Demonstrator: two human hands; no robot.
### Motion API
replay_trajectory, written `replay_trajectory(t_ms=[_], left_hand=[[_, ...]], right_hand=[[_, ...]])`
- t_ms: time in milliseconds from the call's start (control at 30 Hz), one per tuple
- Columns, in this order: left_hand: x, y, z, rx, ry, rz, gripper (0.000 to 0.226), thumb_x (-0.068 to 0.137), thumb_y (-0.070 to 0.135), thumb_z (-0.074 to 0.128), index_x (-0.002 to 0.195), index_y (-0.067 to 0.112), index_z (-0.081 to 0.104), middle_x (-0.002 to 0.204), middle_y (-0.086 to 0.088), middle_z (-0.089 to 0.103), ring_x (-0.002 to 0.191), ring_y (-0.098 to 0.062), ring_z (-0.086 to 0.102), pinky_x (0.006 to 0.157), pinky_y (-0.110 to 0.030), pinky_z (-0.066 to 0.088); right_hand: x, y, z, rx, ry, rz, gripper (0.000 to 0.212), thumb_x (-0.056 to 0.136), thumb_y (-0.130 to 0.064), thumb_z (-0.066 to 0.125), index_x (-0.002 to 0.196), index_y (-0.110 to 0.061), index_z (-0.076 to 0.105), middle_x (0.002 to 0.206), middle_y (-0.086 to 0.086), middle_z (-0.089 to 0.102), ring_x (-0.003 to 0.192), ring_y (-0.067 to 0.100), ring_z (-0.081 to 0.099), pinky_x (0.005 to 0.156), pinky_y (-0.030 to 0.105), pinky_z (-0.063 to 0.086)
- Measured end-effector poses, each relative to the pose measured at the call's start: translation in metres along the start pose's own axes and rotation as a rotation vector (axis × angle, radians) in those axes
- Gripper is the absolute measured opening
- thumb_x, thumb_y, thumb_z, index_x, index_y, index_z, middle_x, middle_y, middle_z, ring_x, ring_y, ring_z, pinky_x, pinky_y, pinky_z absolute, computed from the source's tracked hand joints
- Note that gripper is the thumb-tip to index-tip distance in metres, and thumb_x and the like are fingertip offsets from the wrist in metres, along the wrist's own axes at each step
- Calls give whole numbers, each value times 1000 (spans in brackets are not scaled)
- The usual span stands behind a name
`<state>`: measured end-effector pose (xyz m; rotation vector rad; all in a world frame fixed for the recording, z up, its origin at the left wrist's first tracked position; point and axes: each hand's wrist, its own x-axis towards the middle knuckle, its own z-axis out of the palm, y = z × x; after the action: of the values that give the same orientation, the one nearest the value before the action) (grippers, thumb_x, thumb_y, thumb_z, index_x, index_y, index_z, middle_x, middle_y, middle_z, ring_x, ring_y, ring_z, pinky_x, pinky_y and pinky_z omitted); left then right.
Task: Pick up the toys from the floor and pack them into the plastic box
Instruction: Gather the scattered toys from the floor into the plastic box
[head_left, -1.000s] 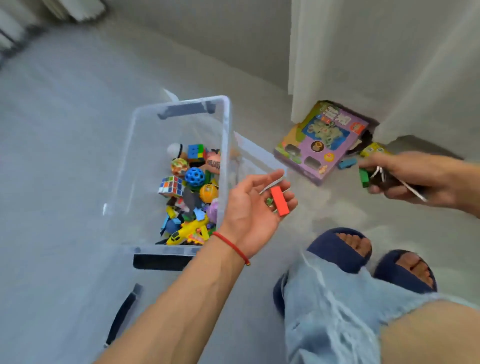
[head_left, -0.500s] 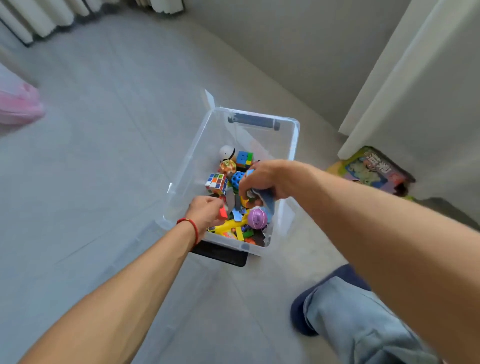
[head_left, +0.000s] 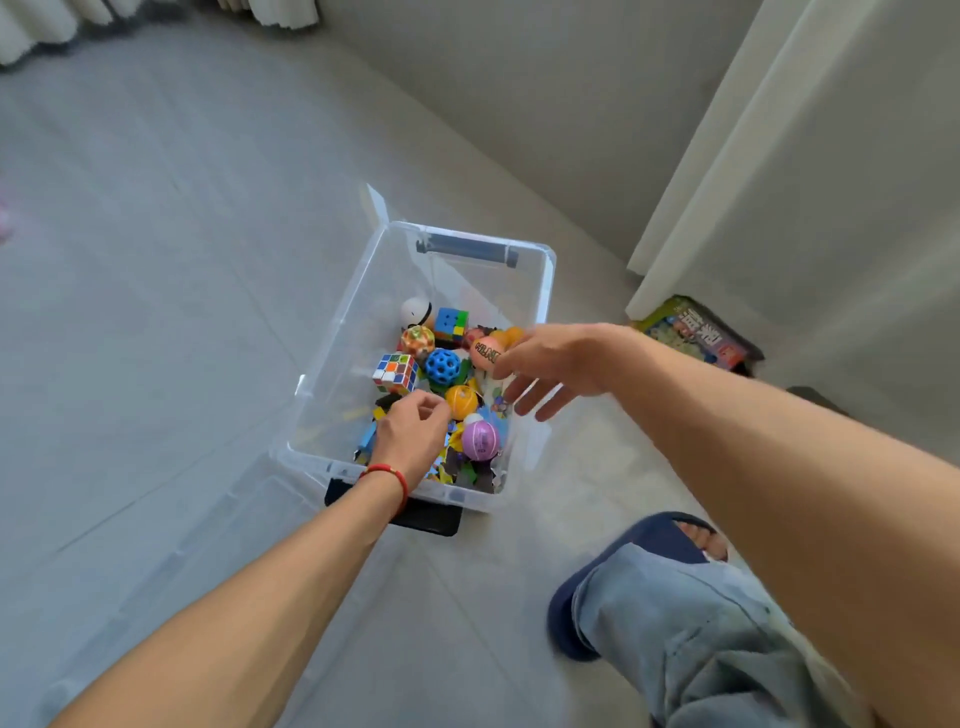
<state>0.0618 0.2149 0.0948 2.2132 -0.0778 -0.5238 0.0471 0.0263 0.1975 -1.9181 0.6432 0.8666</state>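
One clear plastic box (head_left: 540, 280) holds about six balls (head_left: 480, 440) and two puzzle cubes (head_left: 396, 372). Two hands (head_left: 413, 434) reach over it. One flat game box (head_left: 696, 332) lies by the curtain.

We see a gray floor (head_left: 156, 312) filling most of the frame. In the middle a clear plastic box (head_left: 332, 364) sits on it. At right, a colorful game box (head_left: 696, 332) lies by the white curtain (head_left: 779, 156). Our blue slipper (head_left: 576, 603) stands lower right.

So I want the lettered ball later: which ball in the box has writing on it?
The peach-pink ball beside the right hand; the others carry no lettering.
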Motion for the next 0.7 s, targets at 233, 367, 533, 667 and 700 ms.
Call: replay_trajectory(t_ms=[233, 367, 533, 667, 700], left_hand=[[-36, 101, 64, -247, -211, 233, 22, 78, 36, 57, 92, 24, 69, 87, 3, 69, 88, -15, 66, 80, -38, 58], [-57, 148, 133, -207, -404, 318, 22, 77, 36, 55, 92, 25, 68, 87, 3, 69, 88, -17, 66, 81, -41, 59], [-77, 168, 235, -72, -581, 331, 11, 85, 28, 58, 92, 25, 66, 90, 1, 68, 89, -17, 65, 84, -42, 57], [-83, 167, 312, 28, -667, 295, 10, 88, 22, 59, 95, 22, 67, 92, 2, 67, 90, -17, 63, 82, -38, 56], [-83, 165, 331, 50, -687, 291, 10, 87, 23, 59, 94, 24, 67, 92, 4, 67, 90, -18, 63, 79, -35, 55]], right_hand=[[-99, 73, -97, -398, 251, -92, 26, 96, -19, 53, 116, -9, 67, 99, 8, 72, 82, 20, 69, 78, 37, 61], [-145, 180, -131, -374, 315, 55, 25, 98, -23, 53, 115, -12, 66, 102, 9, 72, 93, 25, 71, 83, 41, 61], [-156, 339, -140, -298, 332, 332, 26, 96, -25, 55, 117, -13, 66, 97, 10, 72, 88, 27, 71, 72, 38, 61], [-144, 421, -131, -292, 291, 474, 29, 95, -34, 55, 113, -14, 67, 106, 9, 71, 93, 24, 68, 82, 36, 58], [-133, 439, -126, -318, 330, 478, 33, 95, -36, 54, 115, -13, 68, 115, 11, 70, 101, 27, 66, 91, 38, 55]])
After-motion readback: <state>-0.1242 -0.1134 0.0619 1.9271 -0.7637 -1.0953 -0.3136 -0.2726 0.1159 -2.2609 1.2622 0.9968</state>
